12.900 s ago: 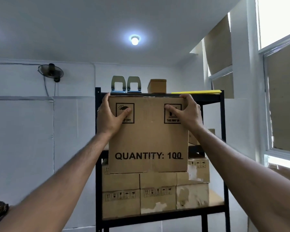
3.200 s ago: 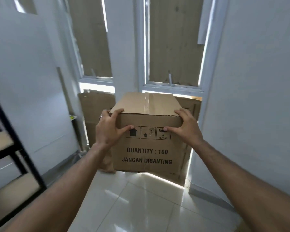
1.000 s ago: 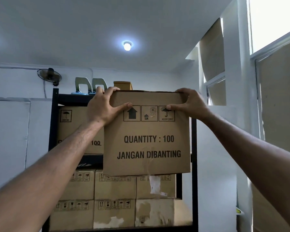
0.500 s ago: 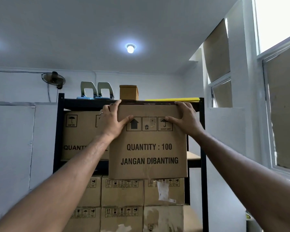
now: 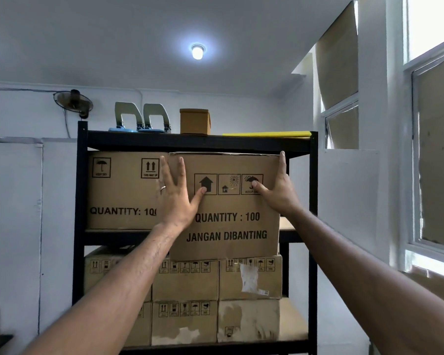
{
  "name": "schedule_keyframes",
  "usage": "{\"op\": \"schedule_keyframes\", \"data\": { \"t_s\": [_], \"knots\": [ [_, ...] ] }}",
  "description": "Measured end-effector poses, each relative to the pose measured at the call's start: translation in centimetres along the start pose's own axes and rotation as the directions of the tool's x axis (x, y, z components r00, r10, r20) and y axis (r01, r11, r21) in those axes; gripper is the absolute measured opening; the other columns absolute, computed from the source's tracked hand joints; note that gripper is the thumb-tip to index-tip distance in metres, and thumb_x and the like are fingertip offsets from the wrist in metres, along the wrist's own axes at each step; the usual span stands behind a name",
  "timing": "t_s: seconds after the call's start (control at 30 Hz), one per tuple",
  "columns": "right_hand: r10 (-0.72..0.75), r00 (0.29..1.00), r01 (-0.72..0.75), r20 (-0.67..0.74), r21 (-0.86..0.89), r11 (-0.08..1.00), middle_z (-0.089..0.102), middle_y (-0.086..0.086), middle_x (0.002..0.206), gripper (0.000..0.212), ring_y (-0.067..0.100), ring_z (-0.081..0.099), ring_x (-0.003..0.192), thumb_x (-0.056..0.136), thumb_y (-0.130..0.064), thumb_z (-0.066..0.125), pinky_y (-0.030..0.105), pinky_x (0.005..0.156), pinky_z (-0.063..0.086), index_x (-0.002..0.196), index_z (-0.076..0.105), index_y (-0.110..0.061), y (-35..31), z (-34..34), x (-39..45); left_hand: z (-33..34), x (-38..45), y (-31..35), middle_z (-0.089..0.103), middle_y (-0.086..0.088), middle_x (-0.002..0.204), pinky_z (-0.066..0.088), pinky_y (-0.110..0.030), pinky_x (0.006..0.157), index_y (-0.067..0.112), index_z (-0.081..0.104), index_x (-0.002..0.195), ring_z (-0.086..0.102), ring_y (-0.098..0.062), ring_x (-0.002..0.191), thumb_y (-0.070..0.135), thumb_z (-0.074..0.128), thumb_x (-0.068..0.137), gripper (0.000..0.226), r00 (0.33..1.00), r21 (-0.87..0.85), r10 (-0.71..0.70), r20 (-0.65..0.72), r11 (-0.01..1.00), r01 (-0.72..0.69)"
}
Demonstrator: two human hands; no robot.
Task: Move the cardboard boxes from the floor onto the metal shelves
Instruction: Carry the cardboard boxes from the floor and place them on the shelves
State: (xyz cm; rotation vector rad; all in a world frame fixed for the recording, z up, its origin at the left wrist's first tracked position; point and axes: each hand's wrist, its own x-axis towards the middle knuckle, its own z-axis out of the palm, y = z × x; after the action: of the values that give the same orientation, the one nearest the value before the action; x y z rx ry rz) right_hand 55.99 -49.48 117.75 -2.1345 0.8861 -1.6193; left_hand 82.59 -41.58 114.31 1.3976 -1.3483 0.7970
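Observation:
A cardboard box (image 5: 231, 226) printed "QUANTITY : 100 JANGAN DIBANTING" sits partly in the upper bay of the black metal shelf (image 5: 198, 142), its front still overhanging the shelf edge. My left hand (image 5: 177, 193) presses flat on its front left with fingers spread straight. My right hand (image 5: 277, 190) lies against the right front corner, fingers straight up along the edge, thumb on the face. Another box (image 5: 121, 193) stands beside it on the left, same shelf.
Several smaller boxes (image 5: 185, 283) are stacked on the lower shelf. On top sit two hole punches (image 5: 141, 119), a small brown box (image 5: 194, 121) and a yellow sheet (image 5: 267, 134). A wall fan (image 5: 73, 101) hangs left; windows (image 5: 433, 155) covered with cardboard on the right.
The box has gone lower and further into the upper bay. Both hands have left their grip on its top corners and now press flat against its front.

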Motion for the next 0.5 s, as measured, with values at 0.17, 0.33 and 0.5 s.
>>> {"op": "schedule_keyframes", "data": {
  "t_s": [0.17, 0.33, 0.5],
  "knots": [
    [0.094, 0.994, -0.097, 0.051, 0.055, 0.994, 0.040, 0.006, 0.158, 0.118, 0.028, 0.045, 0.143, 0.092, -0.035, 0.075, 0.056, 0.112, 0.045, 0.161, -0.020, -0.028, 0.1, 0.2, 0.8, 0.5, 1.1, -0.3, -0.036, -0.009, 0.164, 0.064, -0.047, 0.064, 0.040, -0.020, 0.158, 0.036, -0.052, 0.143, 0.065, 0.051, 0.092, 0.100, 0.996, -0.049, -0.067, 0.066, 0.996, 0.070],
    [0.150, 0.984, -0.157, 0.095, 0.065, 0.985, 0.051, 0.006, 0.149, 0.105, 0.027, 0.058, 0.131, 0.097, -0.035, 0.069, 0.047, 0.102, 0.053, 0.163, -0.012, -0.023, 0.8, 0.7, 1.5, 1.2, 1.9, -0.7, -0.042, -0.009, 0.160, 0.052, -0.061, 0.100, 0.042, -0.028, 0.155, 0.013, -0.046, 0.154, 0.062, 0.052, 0.096, 0.101, 0.985, 0.043, -0.128, 0.120, 0.991, 0.123],
    [0.194, 0.981, -0.193, -0.006, 0.056, 0.980, 0.064, 0.007, 0.125, 0.057, 0.013, 0.067, 0.083, 0.098, -0.047, 0.064, 0.023, 0.055, 0.057, 0.140, 0.034, -0.021, 1.8, 2.0, 2.2, 2.3, 2.0, 0.0, -0.046, -0.015, 0.157, -0.020, -0.051, 0.118, 0.033, -0.032, 0.155, -0.033, -0.033, 0.149, 0.059, 0.062, 0.092, 0.115, 0.975, 0.112, -0.160, 0.155, 0.983, 0.143]
  ]
}}
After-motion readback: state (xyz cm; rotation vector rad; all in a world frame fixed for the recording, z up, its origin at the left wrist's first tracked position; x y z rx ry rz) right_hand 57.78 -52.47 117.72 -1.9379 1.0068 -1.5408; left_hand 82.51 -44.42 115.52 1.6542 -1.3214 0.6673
